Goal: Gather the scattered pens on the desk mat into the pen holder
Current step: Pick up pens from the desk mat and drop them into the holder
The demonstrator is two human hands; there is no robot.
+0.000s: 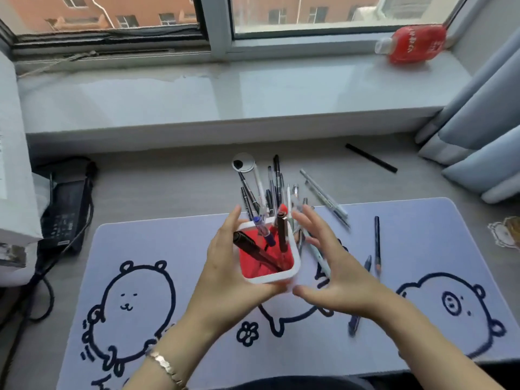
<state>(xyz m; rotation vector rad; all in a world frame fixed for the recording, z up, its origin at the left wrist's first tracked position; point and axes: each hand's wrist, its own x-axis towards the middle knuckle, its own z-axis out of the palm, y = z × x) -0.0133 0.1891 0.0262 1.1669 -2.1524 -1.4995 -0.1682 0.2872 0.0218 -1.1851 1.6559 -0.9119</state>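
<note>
Cupping the white pen holder (268, 273) in the left hand (225, 273), a person steadies it over the desk mat (174, 243), apparently so pens can drop in. A few pens already stand inside. The right hand (337, 274) hovers just beside it, fingers spread, holding nothing. Scattered pens (377, 243) lie on the mat's right; a cluster (267, 187) lies behind the holder.

Cool daylight comes in through the far window (213, 21) and leaves a pale sheen on the sill (225, 91). Shadows on the surface (168, 178) are soft. The right hand (337, 274) is motion-blurred, and straight lines bow toward the frame's edges.
</note>
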